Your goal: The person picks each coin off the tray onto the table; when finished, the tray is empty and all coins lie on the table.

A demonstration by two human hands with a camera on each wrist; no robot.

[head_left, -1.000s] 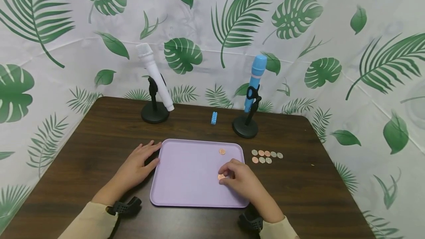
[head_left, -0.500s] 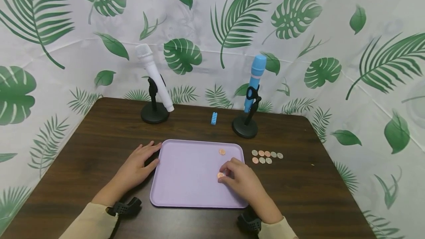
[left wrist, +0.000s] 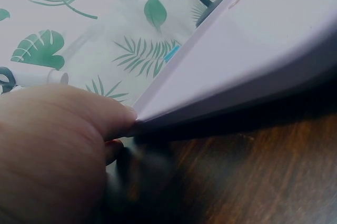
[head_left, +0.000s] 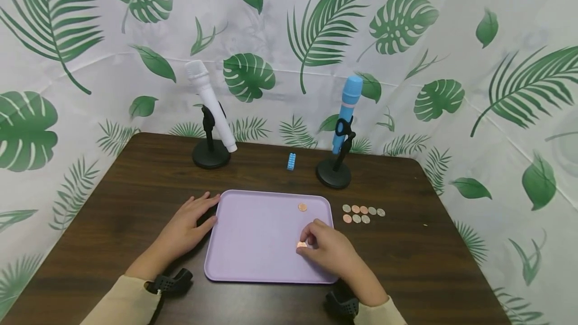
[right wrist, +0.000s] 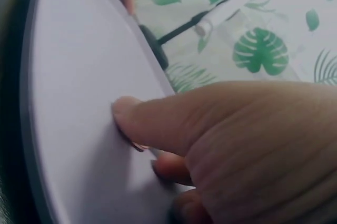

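Observation:
A lilac tray lies on the dark wooden table. Over its right half, my right hand pinches a copper coin between thumb and curled fingers. From the right wrist view, only a thin rim of that coin shows under the thumb. A second copper coin lies flat near the tray's far right corner. My left hand rests at the tray's left edge with fingers spread, fingertips and thumb touching the rim. In the left wrist view, the left thumb meets the tray's side.
Copper and silver coins lie in two rows right of the tray. Behind it stand a white microphone and a blue microphone on black stands. A small blue studded block sits between them. A leaf-print cloth hangs behind the table.
The coin in my right hand has shifted slightly towards me and now looks tilted, with less of its face showing. My left hand and the tray stay in place.

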